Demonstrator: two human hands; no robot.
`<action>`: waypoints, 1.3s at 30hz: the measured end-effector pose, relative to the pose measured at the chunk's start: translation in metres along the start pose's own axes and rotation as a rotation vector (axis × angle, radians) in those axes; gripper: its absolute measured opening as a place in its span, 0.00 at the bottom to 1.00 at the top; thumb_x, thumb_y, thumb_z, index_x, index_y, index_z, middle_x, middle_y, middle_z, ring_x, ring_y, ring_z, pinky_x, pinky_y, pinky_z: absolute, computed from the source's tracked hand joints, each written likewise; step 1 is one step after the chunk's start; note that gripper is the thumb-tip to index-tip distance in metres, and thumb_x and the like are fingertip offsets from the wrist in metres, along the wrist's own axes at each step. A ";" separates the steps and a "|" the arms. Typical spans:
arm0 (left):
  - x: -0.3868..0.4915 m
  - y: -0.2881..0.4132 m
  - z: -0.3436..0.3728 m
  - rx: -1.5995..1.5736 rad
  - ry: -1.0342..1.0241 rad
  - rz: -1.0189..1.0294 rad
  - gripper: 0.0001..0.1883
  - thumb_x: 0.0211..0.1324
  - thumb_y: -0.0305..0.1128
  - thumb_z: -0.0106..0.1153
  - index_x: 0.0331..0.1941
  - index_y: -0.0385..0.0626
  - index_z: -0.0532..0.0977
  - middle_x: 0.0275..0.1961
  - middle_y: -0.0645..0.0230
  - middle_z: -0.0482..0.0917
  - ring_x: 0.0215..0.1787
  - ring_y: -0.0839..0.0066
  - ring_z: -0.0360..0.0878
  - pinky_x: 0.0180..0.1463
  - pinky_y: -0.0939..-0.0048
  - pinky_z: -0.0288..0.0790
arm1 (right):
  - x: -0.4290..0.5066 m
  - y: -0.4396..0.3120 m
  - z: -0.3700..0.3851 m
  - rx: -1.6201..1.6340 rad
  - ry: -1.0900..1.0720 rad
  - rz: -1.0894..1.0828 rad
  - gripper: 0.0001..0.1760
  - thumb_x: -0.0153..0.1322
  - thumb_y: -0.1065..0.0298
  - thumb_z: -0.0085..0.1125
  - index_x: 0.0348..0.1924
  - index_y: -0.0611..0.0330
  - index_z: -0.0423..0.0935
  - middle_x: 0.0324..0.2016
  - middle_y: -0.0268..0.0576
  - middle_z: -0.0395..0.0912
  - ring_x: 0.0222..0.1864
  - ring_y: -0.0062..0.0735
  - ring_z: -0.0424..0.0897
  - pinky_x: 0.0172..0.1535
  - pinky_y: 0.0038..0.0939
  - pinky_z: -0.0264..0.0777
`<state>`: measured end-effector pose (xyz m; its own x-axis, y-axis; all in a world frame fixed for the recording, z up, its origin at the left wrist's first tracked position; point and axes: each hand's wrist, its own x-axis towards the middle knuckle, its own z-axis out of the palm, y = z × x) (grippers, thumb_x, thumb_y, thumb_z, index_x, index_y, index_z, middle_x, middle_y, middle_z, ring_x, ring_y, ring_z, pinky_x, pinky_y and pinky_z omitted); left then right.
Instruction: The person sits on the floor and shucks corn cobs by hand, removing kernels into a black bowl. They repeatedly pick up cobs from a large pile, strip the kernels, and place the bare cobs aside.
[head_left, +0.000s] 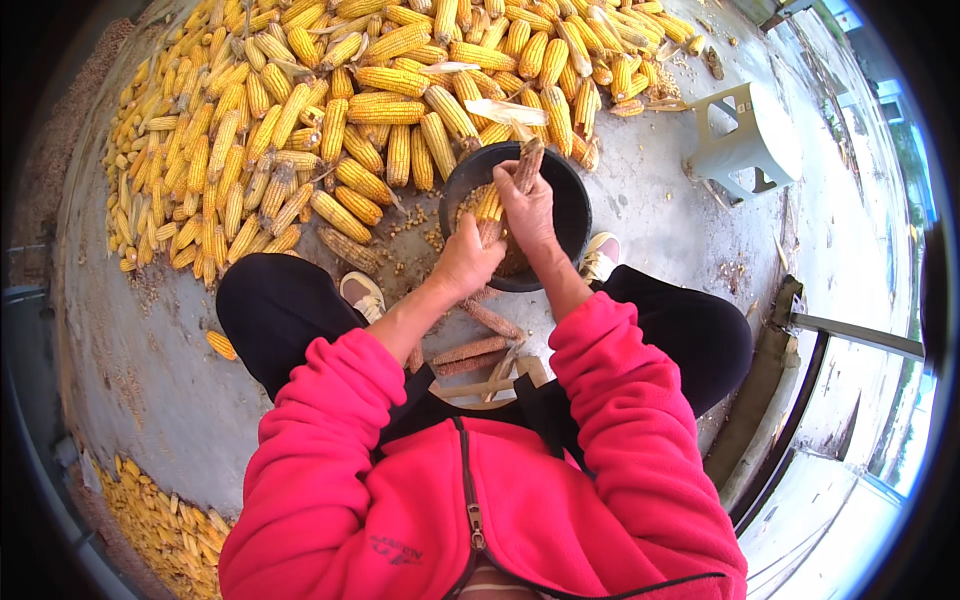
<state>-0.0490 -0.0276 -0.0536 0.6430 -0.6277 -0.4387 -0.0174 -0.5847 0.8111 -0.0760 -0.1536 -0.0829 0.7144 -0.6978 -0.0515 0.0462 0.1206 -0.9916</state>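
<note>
A partly shelled corn cob (490, 204) with yellow kernels in its middle is over a black bucket (574, 225). My left hand (466, 259) is closed around its lower end. My right hand (527, 202) presses near the kernels and also grips a bare reddish cob (529, 161), which points up past the bucket's far rim. Loose kernels (472, 201) lie inside the bucket; my hands hide part of them. Several stripped cobs (472, 349) rest on the ground between my feet, below the bucket.
A large heap of unshelled corn ears (390, 81) spreads beyond the bucket and to the left. A pale plastic stool (742, 139) is at the right. One ear (221, 345) lies beside my left knee, and more corn (161, 525) is piled at the lower left.
</note>
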 end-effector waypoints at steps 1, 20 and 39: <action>0.000 -0.001 -0.004 -0.293 -0.132 -0.026 0.16 0.56 0.35 0.58 0.42 0.39 0.65 0.30 0.52 0.77 0.26 0.59 0.77 0.27 0.61 0.72 | 0.003 -0.003 -0.003 0.073 -0.001 0.008 0.08 0.71 0.68 0.62 0.39 0.63 0.79 0.28 0.28 0.76 0.30 0.14 0.72 0.35 0.21 0.69; -0.001 -0.006 0.002 -0.480 -0.224 -0.036 0.07 0.56 0.32 0.57 0.28 0.45 0.69 0.17 0.75 0.68 0.12 0.82 0.64 0.14 0.78 0.56 | 0.011 -0.028 -0.009 0.051 -0.047 0.077 0.10 0.72 0.71 0.59 0.43 0.68 0.76 0.29 0.44 0.82 0.29 0.27 0.81 0.34 0.25 0.75; 0.004 -0.005 -0.001 0.296 0.177 0.179 0.17 0.54 0.32 0.59 0.41 0.32 0.68 0.33 0.41 0.80 0.38 0.41 0.80 0.43 0.47 0.74 | 0.006 -0.031 -0.008 0.272 -0.250 0.443 0.18 0.72 0.64 0.59 0.53 0.62 0.75 0.37 0.45 0.81 0.39 0.29 0.80 0.43 0.29 0.76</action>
<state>-0.0453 -0.0264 -0.0589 0.7313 -0.6502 -0.2060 -0.3450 -0.6132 0.7106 -0.0783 -0.1670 -0.0531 0.8481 -0.3553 -0.3931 -0.1411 0.5637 -0.8139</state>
